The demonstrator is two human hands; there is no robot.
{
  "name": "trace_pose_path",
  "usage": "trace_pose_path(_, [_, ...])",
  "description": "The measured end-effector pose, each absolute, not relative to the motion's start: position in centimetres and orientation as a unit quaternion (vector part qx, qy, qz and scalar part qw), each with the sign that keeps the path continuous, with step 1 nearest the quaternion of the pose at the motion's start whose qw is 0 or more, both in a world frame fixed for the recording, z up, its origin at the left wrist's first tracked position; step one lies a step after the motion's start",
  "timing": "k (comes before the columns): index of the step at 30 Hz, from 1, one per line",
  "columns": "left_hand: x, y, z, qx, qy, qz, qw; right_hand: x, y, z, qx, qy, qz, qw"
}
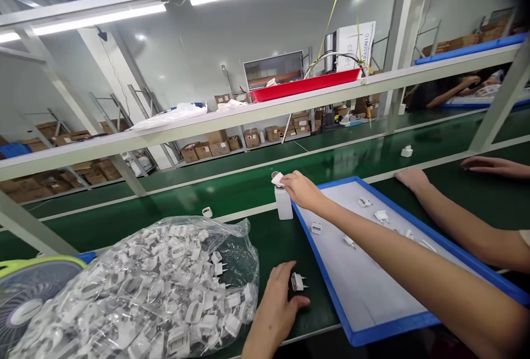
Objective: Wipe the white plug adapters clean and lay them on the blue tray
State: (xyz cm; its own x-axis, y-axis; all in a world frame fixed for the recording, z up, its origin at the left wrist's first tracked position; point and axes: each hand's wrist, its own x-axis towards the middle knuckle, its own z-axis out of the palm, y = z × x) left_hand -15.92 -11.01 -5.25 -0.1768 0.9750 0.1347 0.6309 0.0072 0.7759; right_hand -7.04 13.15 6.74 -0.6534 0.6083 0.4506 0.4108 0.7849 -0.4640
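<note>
While the right hand [304, 189] is out at the worker's 12 o'clock, its fingers pinch a small white piece [276, 178] at the top of an upright white bottle [284, 205]; from where I stand, can't tell if that piece belongs to the bottle. Left hand [273, 312] is open, thumb and fingers in a loose C around a white plug [297, 281]. Plug lies on the green bench [271, 243] at that hand's 1 o'clock, pins toward 3; can't tell if skin touches it. Blue-rimmed tray [364, 295] sits at the left hand's 2 o'clock, bottle just beside its 10 o'clock corner. White parts [381, 216] lie scattered in the tray, right forearm crossing above. Clear plastic bag [165, 287] packed with similar parts at the left hand's 9 to 10, fan [25, 310] past it at 9. One loose white part [207, 212] at the bag's 1 o'clock, another [406, 151] at the tray's 1. Co-worker's hands [414, 180] at the tray's 1 to 2, one near the rim.
</note>
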Motion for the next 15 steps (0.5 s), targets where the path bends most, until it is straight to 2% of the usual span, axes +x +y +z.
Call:
trace_pose_path(3, [-15.9,-10.8,-6.4,0.581,0.670,0.400,0.230,-6.0,11.0,5.9,-0.328,-0.842,0.251,0.347])
trace_pose_path(8, [-15.7,-9.6,-7.9,0.526,0.653,0.481,0.255,-1.9,5.7,1.7,-0.361,-0.781,0.378,0.342])
trace_pose_path(11, [-14.5,-8.2,-7.6,0.476,0.601,0.563,0.309,1.2,2.7,-0.1,-0.366,-0.769,0.369,0.372])
trace_pose_path(15, [-12.6,-5.7,-6.2,0.467,0.546,0.610,0.334,4.4,-0.5,-0.4,-0.337,-0.801,0.257,0.423])
